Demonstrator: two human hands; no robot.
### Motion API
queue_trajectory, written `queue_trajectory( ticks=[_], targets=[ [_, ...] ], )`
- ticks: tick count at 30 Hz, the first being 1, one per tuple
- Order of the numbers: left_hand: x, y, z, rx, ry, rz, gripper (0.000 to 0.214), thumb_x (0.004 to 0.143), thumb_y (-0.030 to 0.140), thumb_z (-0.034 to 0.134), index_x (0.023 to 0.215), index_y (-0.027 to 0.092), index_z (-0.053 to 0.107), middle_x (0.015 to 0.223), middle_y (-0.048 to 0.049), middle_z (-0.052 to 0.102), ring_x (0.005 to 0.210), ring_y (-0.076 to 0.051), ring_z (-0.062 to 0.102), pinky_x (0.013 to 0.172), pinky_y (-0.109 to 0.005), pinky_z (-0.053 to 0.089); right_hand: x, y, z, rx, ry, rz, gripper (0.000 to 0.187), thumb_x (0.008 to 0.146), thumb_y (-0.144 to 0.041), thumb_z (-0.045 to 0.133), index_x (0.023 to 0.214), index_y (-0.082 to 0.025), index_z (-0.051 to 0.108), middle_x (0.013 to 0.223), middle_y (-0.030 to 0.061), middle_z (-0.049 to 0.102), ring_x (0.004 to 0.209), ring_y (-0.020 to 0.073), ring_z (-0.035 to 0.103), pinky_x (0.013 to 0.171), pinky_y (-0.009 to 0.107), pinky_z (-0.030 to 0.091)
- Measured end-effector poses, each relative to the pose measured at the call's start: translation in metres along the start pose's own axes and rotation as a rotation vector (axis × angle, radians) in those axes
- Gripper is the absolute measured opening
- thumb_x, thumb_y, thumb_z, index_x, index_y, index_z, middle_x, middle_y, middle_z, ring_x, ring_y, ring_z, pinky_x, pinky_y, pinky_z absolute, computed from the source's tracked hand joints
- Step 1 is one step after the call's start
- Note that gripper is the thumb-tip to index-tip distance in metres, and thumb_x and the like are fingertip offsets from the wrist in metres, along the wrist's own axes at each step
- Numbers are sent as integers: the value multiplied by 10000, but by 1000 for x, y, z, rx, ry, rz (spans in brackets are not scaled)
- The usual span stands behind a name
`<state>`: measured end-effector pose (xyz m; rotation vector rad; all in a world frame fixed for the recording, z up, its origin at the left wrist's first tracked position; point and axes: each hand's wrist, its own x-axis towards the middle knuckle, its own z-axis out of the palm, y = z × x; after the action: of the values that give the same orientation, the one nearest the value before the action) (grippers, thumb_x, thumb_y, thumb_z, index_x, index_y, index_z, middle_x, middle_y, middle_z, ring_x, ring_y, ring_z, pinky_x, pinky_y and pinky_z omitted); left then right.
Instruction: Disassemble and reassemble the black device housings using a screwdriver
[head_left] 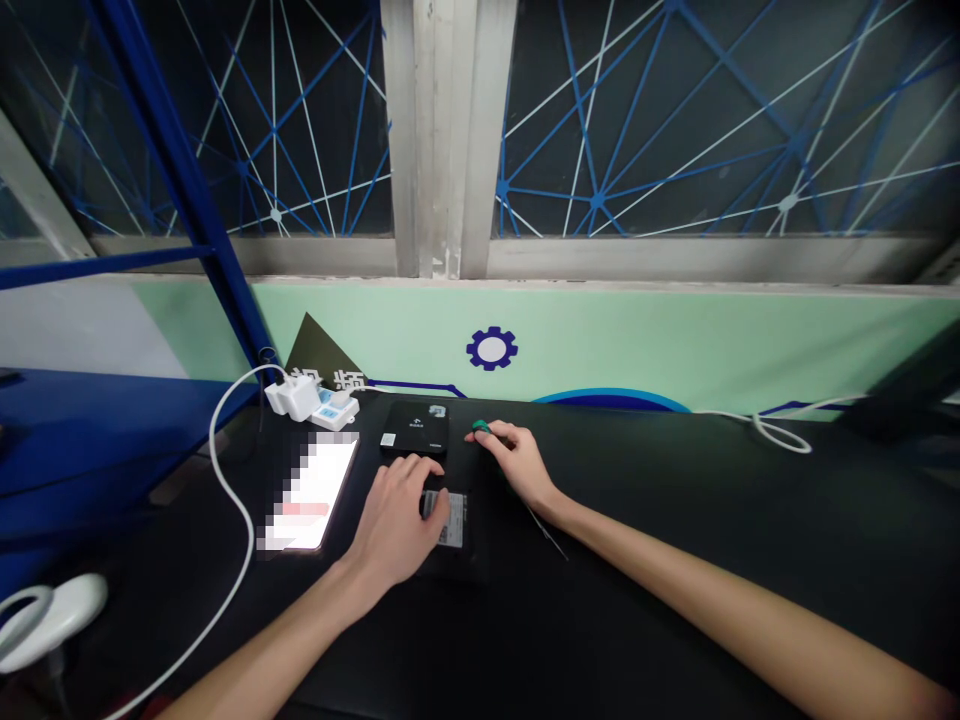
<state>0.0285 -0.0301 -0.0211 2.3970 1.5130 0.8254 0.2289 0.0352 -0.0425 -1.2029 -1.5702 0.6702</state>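
My left hand (pixel 396 520) lies on a flat black device with a white label (pixel 452 522) on the black table, fingers curled over its near-left edge. My right hand (pixel 517 462) rests just to the right and further back, fingers pinched on a small green-tipped object (pixel 480 428), possibly a tool handle. A second black box with a small sticker (pixel 415 428) sits behind my left hand, untouched. A lit phone (pixel 311 490) lies left of my left hand.
A white charger block and small white-blue device (pixel 311 400) stand at the back left, with a white cable (pixel 229 500) looping down to the near left. Another white cable (pixel 780 432) lies at the back right. A green wall panel and window rise behind the table.
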Motion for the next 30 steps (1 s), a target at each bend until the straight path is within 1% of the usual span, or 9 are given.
queue_trajectory(
  ticks=[3, 8, 12, 16, 18, 21, 24, 26, 30],
  targets=[
    [0, 1, 1, -7, 1, -8, 121, 934, 215, 496, 1020, 238, 579, 1023, -21, 655, 990, -237, 596, 870, -397, 416, 0, 1, 1, -42, -14, 34, 297, 847, -401, 582, 846, -193, 794, 765, 31, 742, 683, 197, 570, 645, 307, 419],
    [2, 0, 3, -9, -3, -19, 124, 931, 212, 500, 1023, 242, 577, 1025, -23, 651, 1003, -241, 586, 878, -407, 411, -1, 0, 3, -22, -29, 19, 282, 790, -307, 593, 986, -194, 762, 754, 19, 724, 685, 190, 588, 656, 302, 445],
    [2, -1, 4, -14, -2, -20, 120, 932, 217, 500, 1021, 242, 576, 1024, -25, 650, 1003, -237, 579, 881, -407, 408, -5, -4, 1, -93, -79, -35, 216, 786, -284, 606, 951, -213, 726, 808, 14, 707, 759, 196, 615, 726, 315, 461],
    [2, -1, 4, -17, 5, -11, 123, 932, 219, 493, 1020, 243, 575, 1024, -28, 653, 1001, -233, 577, 879, -400, 405, -10, -13, -2, -293, -139, -91, 143, 834, -248, 574, 907, -225, 695, 805, 18, 687, 826, 216, 594, 776, 340, 440],
    [2, 0, 4, -17, 6, -10, 123, 934, 221, 490, 1019, 241, 577, 1021, -26, 651, 1001, -234, 580, 878, -400, 404, -10, -17, -5, -390, -171, -112, 132, 828, -213, 570, 896, -223, 683, 807, 18, 677, 830, 219, 578, 786, 344, 430],
    [2, 2, 3, -19, 3, -17, 119, 930, 217, 496, 1012, 241, 579, 1020, -24, 650, 1005, -236, 583, 881, -401, 405, -8, -21, -9, -501, -200, -105, 117, 789, -186, 594, 874, -220, 667, 788, 9, 660, 814, 213, 564, 783, 332, 419],
    [3, 3, 2, -20, 0, -26, 119, 928, 212, 494, 1006, 246, 578, 1014, -22, 649, 1010, -237, 587, 883, -396, 406, -7, -22, -13, -569, -228, -86, 75, 751, -167, 614, 798, -214, 649, 767, 9, 654, 800, 203, 567, 760, 311, 406],
    [3, 3, 2, -14, 2, -29, 120, 928, 212, 491, 1003, 245, 579, 1010, -21, 647, 1012, -240, 588, 884, -395, 407, -8, -23, -15, -585, -246, -83, 64, 739, -161, 617, 770, -213, 638, 764, 8, 656, 784, 195, 574, 735, 299, 398],
    [3, 2, 3, -15, 5, -18, 116, 928, 216, 490, 1001, 237, 577, 1011, -24, 645, 1003, -240, 584, 875, -397, 409, -13, -24, -19, -585, -254, -80, 55, 751, -170, 608, 777, -214, 630, 772, 0, 655, 754, 182, 591, 693, 285, 384]
  ],
)
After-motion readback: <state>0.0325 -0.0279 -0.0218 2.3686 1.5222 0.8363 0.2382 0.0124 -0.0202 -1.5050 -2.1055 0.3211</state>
